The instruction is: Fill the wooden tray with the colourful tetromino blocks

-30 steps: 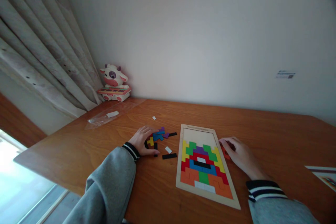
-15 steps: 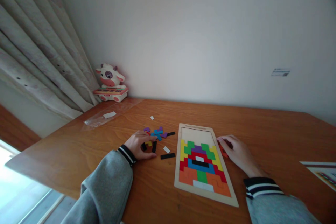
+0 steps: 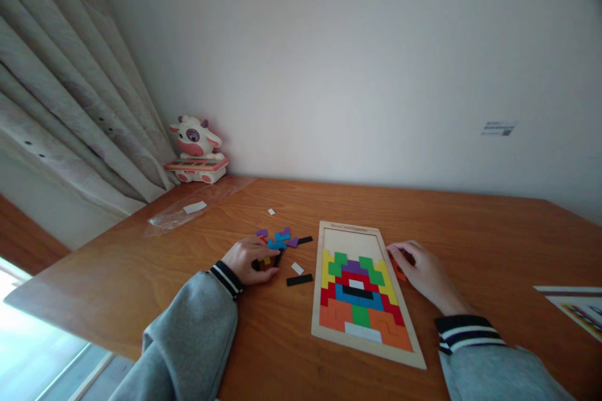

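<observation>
A wooden puzzle board (image 3: 348, 235) lies flat, its lower part filled with coloured block pieces. My right hand (image 3: 421, 269) is at its right rim, thumb and finger pinched together on the edge. Orange-red pieces (image 3: 399, 271) lie partly hidden under that hand. To the left of the board, my left hand (image 3: 247, 261) has a black strip piece (image 3: 278, 259) between thumb and forefinger. Blue pieces (image 3: 277, 244), purple pieces (image 3: 293, 242) and a partly covered yellow piece (image 3: 267, 261) lie about its fingertips. A white piece (image 3: 297, 269) and another black strip (image 3: 300, 280) are nearby.
A cow-shaped toy keyboard (image 3: 197, 153) stands at the back left by the curtain (image 3: 70, 75). Before it lies a clear plastic bag (image 3: 174, 216). A small white piece (image 3: 271, 212) is farther back. A printed sheet (image 3: 576, 304) lies at the right edge.
The black strip has turned and shifted slightly away from me between my left fingers. Blue pieces beside it have moved a little. My right hand stays at the board's rim.
</observation>
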`<state>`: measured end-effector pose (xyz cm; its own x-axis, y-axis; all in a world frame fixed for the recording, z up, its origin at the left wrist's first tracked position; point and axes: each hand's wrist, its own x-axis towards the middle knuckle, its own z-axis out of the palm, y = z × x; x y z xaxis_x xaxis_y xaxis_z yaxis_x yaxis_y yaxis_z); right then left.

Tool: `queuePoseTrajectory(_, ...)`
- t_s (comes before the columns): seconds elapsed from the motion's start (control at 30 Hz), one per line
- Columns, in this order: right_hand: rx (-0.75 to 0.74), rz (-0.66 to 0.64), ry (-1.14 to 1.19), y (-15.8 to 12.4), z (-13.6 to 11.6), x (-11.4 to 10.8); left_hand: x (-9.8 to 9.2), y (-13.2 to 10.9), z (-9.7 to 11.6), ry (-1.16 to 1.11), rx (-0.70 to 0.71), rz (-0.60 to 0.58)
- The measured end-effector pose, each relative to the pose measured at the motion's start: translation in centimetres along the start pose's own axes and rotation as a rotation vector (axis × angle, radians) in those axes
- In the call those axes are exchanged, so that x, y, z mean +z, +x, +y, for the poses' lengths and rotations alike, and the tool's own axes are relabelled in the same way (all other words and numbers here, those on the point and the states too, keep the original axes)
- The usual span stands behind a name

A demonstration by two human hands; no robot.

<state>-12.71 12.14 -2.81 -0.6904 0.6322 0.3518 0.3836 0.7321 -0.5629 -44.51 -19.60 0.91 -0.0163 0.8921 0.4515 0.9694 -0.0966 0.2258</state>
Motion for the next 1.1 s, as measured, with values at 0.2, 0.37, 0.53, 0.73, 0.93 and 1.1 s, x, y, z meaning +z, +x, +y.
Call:
queuePoseTrajectory(0.2,0.018,-0.016,-0.017,0.0,-0.2,-0.1,0.0,0.1,0.1,0.02,0.008,0.034)
queuePoseTrajectory(0.37,0.012,-0.02,-0.021,0.0,-0.2,-0.1,0.3,0.1,-0.2,0.03,0.029,0.032)
queuePoseTrajectory(0.53,0.005,-0.019,-0.017,0.0,-0.1,0.0,0.3,0.4,0.1,0.042,0.05,-0.003)
queuePoseTrajectory(0.73,-0.037,0.059,-0.021,0.1,-1.3,-0.5,0.8,1.2,1.3,0.067,0.098,-0.006)
queuePoseTrajectory(0.93,-0.36,-0.008,0.023,-0.9,-9.2,0.8,1.4,1.4,1.2,0.035,0.135,0.003)
queuePoseTrajectory(1.1,-0.519,-0.195,0.068,-3.3,-16.5,2.9,1.4,1.4,1.5,-0.066,0.142,-0.01)
